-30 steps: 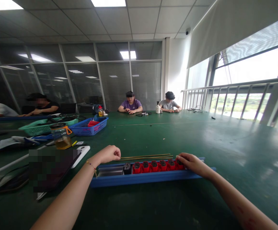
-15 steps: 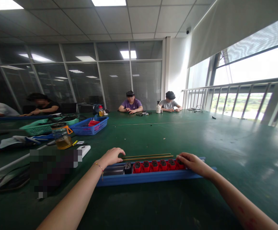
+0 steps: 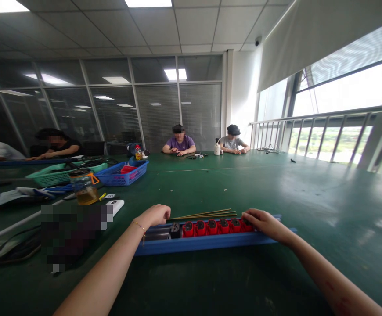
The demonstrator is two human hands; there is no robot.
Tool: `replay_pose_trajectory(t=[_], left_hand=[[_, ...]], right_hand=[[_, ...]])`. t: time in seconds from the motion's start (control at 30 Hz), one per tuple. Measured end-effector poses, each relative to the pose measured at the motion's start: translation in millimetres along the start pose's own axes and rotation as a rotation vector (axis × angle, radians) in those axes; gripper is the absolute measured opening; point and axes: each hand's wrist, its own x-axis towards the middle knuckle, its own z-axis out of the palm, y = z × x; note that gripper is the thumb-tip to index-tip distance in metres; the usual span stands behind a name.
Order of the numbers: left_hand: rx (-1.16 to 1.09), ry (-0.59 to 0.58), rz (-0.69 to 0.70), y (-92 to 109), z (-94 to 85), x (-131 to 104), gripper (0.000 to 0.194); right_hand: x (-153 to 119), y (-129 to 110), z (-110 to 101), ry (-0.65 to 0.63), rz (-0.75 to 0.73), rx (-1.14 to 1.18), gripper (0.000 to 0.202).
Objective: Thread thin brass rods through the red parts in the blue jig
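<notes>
My left hand (image 3: 157, 216) is closed at the left ends of several thin gold-coloured rods (image 3: 204, 215), just behind the blue channel-shaped tray (image 3: 217, 245). The pinch itself is partly hidden. The rods fan out to the right along the tray's far side. My right hand (image 3: 260, 219) lies over the tray's right end, fingers bent at the far rim beside the last red block; its thumb is hidden. A row of red blocks with dark tops (image 3: 212, 227) sits in the tray. Left of them are a black block (image 3: 175, 230) and a smooth grey piece (image 3: 157, 233).
To the left stand a jar of amber liquid (image 3: 87, 191), a green basket (image 3: 54, 174) with cables and a blue basket (image 3: 125, 174) holding a red container. A white device (image 3: 115, 207) lies nearer. People sit working at the far side of the green table (image 3: 191, 188).
My left fingers have closed in at the rods' left ends, and the rods have spread into a fan. My right hand and the row of blocks have hardly moved.
</notes>
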Motion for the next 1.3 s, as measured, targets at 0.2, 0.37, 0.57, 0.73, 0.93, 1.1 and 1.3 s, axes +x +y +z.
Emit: replay_pose_trajectory(t=[0.2,0.37,0.57,0.73,0.93,1.1,1.3], left_hand=[[0.053,0.069,-0.064,1.0,2.6,-3.4,0.014],[0.044,0.100,-0.088,4.8,1.6,-5.2,0.029],[0.000,0.098,-0.085,10.4,-5.2,-7.9,0.026],[-0.129,0.112,-0.059,21.2,-14.8,-9.5,0.026],[-0.257,0.092,0.091,46.8,-36.1,-17.8,0.027],[-0.272,0.032,0.133,70.5,-51.1,-30.6,0.030],[-0.238,0.074,0.095,87.8,-61.6,-40.8,0.031]], right_hand=[[-0.6,-2.0,-0.4,-0.011,0.014,-0.004,0.041],[-0.6,-3.2,-0.2,0.006,0.010,0.003,0.040],[-0.8,-1.7,0.0,0.011,0.017,0.012,0.040],[0.4,2.2,0.5,0.033,-0.005,0.030,0.037],[4.1,8.3,2.5,0.187,0.001,0.265,0.050],[1.5,-4.9,2.1,0.242,-0.019,0.486,0.053],[-1.5,-15.4,-4.8,0.347,0.062,0.919,0.040]])
